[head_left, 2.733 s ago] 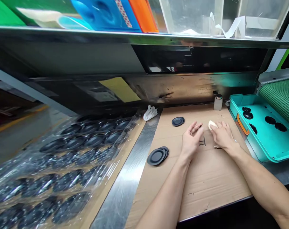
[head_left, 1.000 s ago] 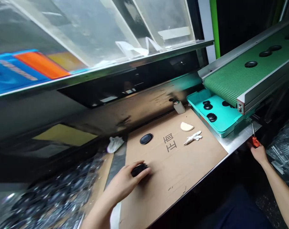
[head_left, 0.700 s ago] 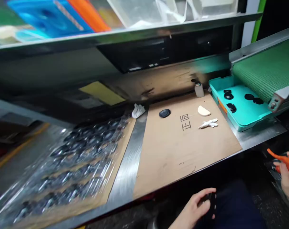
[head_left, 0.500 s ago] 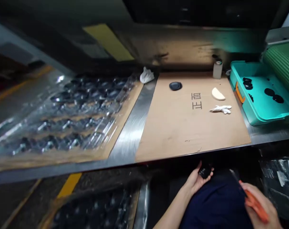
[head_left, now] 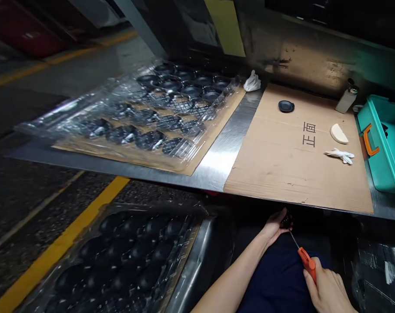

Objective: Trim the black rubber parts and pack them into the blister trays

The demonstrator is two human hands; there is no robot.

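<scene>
Below the front edge of the bench, my left hand [head_left: 272, 229] is closed around a small, dark, shiny part [head_left: 286, 220], its shape partly covered by the fingers. My right hand [head_left: 329, 288] grips an orange utility knife [head_left: 307, 261] by the handle. The knife's thin blade points up and left, its tip at the dark part beside my left fingers; whether it touches cannot be made out. On the cardboard sheet [head_left: 276, 161] above my hands lie a round black piece [head_left: 286, 106], a cream half-round pad [head_left: 339, 134] and a crumpled white glove-like item [head_left: 341, 155].
Clear plastic trays of black round parts [head_left: 148, 140] cover the bench's left side. Another tray of dark domed parts [head_left: 132, 248] sits lower left. A teal bin [head_left: 385, 167] with an orange latch stands right, near a small bottle [head_left: 346, 99]. White crumpled material [head_left: 252, 81] lies behind.
The view has swung left, so the bench items appear further right. My right hand has brought the knife in from the right, its blade now at the part in my left hand.
</scene>
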